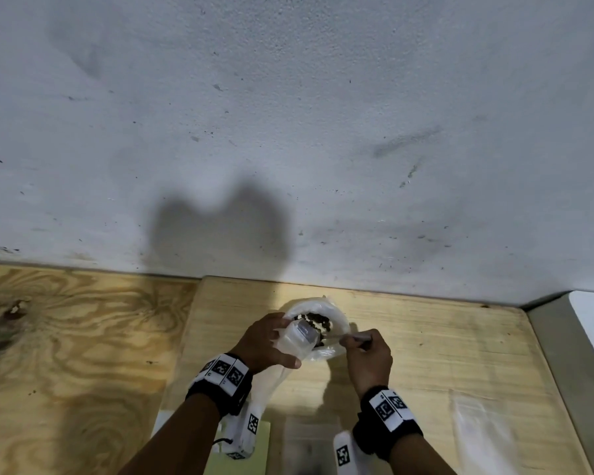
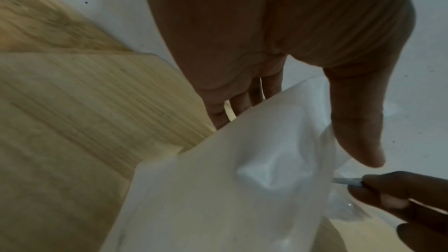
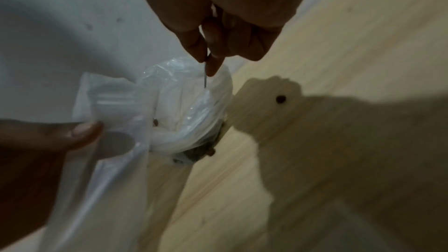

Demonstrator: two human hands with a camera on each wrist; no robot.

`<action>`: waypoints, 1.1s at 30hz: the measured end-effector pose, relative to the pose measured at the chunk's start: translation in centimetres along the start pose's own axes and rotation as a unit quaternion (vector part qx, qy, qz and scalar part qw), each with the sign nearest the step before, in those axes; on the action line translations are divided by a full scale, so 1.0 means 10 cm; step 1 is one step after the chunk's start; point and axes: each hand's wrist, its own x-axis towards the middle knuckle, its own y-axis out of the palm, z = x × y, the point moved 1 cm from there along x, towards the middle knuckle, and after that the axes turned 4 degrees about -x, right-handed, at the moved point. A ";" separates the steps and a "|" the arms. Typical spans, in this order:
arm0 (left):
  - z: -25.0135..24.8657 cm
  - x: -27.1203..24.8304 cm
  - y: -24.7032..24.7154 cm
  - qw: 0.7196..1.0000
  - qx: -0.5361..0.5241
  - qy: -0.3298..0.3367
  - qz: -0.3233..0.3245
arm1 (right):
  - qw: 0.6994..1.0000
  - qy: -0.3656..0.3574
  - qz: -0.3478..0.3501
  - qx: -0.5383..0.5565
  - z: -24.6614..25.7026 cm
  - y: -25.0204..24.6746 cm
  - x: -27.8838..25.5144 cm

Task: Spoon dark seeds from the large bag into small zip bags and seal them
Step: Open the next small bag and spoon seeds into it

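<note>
The large clear bag (image 1: 336,320) sits rolled open near the wall, with dark seeds (image 1: 318,323) showing inside. My left hand (image 1: 287,341) grips a small zip bag (image 1: 297,341) between thumb and fingers and holds its mouth open at the large bag's near rim. In the left wrist view the small bag (image 2: 242,179) hangs below my thumb (image 2: 356,122). My right hand (image 1: 348,341) pinches a thin spoon handle (image 1: 357,337). The handle (image 3: 205,78) points down into the large bag (image 3: 194,106). The spoon's bowl is hidden.
One loose seed (image 3: 281,99) lies on the pale wooden board (image 1: 426,354) right of the large bag. Spare clear zip bags (image 1: 477,426) lie flat near the front edge, beside a green pad (image 1: 254,450). The white wall stands just behind, and a grey ledge (image 1: 556,354) bounds the right.
</note>
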 end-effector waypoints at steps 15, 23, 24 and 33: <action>-0.18 -0.11 0.00 0.996 -0.084 -0.028 -0.021 | 0.982 0.124 0.004 0.143 0.07 -0.09 0.08; -0.20 -0.20 0.05 0.992 -0.114 -0.042 -0.042 | 0.982 0.062 -0.003 0.181 0.26 -0.54 0.06; -0.21 -0.21 0.06 0.991 -0.116 -0.044 -0.045 | 0.981 0.057 -0.006 0.188 0.29 -0.59 0.06; -0.24 -0.25 0.14 0.992 -0.098 -0.033 -0.068 | 0.977 -0.035 0.036 0.209 0.58 -0.66 -0.06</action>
